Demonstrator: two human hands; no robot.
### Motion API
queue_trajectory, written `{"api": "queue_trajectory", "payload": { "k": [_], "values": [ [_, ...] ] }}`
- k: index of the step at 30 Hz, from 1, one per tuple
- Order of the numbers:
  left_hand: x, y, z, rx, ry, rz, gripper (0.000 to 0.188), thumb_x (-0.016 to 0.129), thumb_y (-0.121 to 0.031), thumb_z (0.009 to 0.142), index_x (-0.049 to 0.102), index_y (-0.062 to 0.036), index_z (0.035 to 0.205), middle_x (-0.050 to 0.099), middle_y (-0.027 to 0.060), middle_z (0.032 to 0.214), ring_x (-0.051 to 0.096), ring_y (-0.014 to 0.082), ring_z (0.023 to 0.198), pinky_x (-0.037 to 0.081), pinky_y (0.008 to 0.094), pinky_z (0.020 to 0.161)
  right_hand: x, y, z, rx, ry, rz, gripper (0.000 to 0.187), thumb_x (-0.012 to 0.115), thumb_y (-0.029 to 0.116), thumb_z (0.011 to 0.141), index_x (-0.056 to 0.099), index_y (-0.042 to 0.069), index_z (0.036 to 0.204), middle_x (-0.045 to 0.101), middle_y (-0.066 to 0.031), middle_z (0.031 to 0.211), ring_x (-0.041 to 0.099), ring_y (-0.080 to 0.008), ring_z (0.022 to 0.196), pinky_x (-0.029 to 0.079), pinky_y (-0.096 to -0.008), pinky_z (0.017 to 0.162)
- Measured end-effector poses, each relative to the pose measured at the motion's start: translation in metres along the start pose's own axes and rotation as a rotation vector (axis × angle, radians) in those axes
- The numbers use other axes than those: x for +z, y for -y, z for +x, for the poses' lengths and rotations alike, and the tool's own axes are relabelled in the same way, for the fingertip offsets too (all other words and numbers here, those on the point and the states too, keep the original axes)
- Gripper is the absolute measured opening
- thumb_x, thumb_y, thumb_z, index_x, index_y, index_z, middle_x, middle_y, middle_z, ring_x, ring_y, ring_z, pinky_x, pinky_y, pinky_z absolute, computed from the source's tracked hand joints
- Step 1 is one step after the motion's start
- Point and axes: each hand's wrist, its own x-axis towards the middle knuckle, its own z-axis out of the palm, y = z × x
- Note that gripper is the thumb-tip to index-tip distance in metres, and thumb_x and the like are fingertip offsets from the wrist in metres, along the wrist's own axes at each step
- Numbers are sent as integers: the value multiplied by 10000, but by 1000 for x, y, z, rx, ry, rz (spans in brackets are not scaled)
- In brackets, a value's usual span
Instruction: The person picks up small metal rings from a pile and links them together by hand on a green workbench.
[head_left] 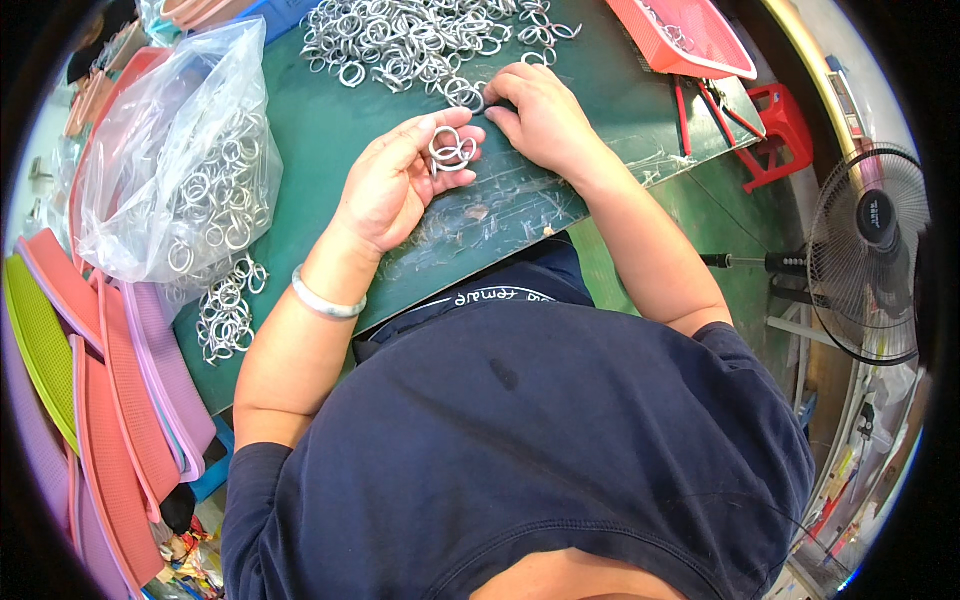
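Note:
My left hand [388, 188] is turned palm up over the green table and holds a few silver-grey metal rings [453, 150] between its thumb and fingers. The rings overlap, and I cannot tell whether they are linked. Just beyond it, my right hand [545, 115] reaches to the near edge of a heap of similar rings [405, 40], its thumb and fingertips drawn together. One ring [464, 93] lies right beside those fingertips. Whatever the right fingers grip is too small or hidden to name.
On the left, a clear plastic bag [150, 190] holds many rings, with a loose cluster [228, 315] below it on the table [480, 235]. Stacked pink, purple and green baskets [115, 430] lean there. A red basket [690, 35], pliers-like handles [683, 115], a red stool [780, 135] and a fan [868, 255] are right.

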Motion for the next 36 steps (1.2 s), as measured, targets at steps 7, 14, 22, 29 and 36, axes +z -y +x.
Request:
{"api": "queue_trajectory", "payload": {
  "k": [7, 14, 22, 29, 36],
  "values": [
    [-10, -2, -1, -59, -116, 12, 254, 451, -193, 884, 531, -15, 1046, 584, 45, 825, 580, 157, 827, 489, 254, 628, 0, 0, -2, 111, 13, 90, 199, 635, 136, 683, 580, 67, 861, 554, -91, 806, 521, -277, 838, 428, -364, 745],
    [-7, -4, 1, -46, -170, -48, 232, 487, -15, 800, 544, -32, 1024, 589, 51, 825, 597, 172, 786, 499, 255, 606, -1, 4, 2, -15, 2, -1, 272, 651, 140, 693, 573, 57, 940, 557, -76, 862, 525, -255, 847, 429, -337, 747],
    [-7, -5, 1, -46, -173, 39, 203, 510, -84, 823, 543, -35, 1017, 585, 42, 799, 590, 152, 734, 499, 256, 598, -14, 16, -5, 136, 11, 431, 328, 662, 50, 701, 559, 29, 1011, 563, -25, 877, 519, -100, 706, 441, -227, 635],
    [-3, -2, -1, -36, -140, 131, 223, 490, -191, 878, 532, -40, 1037, 574, 21, 778, 584, 128, 709, 472, 212, 547, -11, 31, -9, 69, -62, 743, 435, 684, 28, 666, 519, 12, 1068, 580, -61, 889, 539, -112, 751, 464, -231, 636],
    [9, -2, -4, 42, -124, 232, 248, 485, -203, 887, 528, -68, 1091, 573, 2, 791, 554, 91, 671, 438, 196, 527, -21, 48, -10, -52, -128, 483, 442, 693, 64, 670, 504, 25, 1067, 576, -99, 873, 570, -181, 726, 477, -272, 631]
  ]
}}
